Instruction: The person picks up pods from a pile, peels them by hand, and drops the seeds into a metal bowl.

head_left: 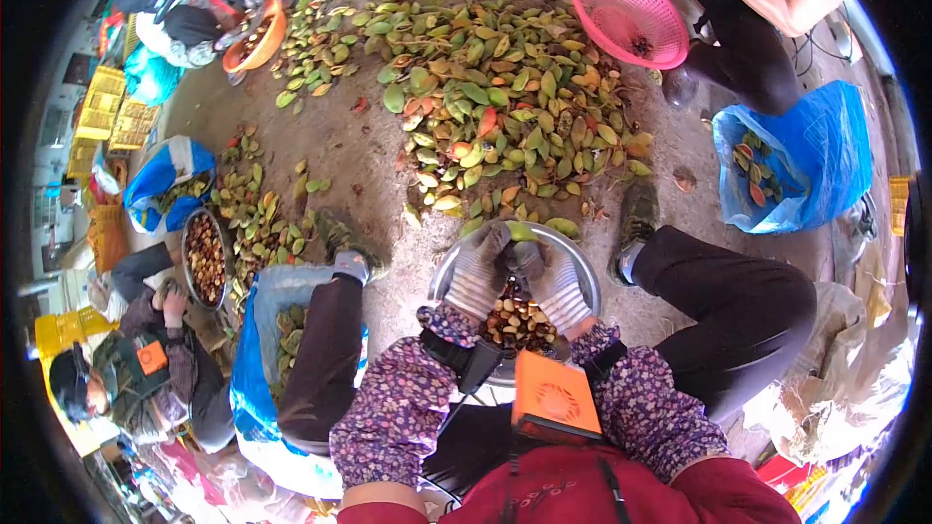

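Observation:
Both hands wear grey, striped knit gloves and meet over a round metal basin (589,277) between my legs. My left hand (478,267) is closed, its fingertips at a green seed pod (521,231). My right hand (557,283) comes from the other side, fingers curled together against the same pod. Dark glove fingertips hide part of the grip, and I cannot make out whether a small tool is in it. Below the hands, brown and cream seeds (517,322) lie in the basin.
A large heap of green and reddish pods (515,97) covers the floor ahead. A pink basket (621,0) and blue bag (806,165) stand right; an orange bowl (257,39) and seed-filled basin (206,257) stand left. Other people sit around.

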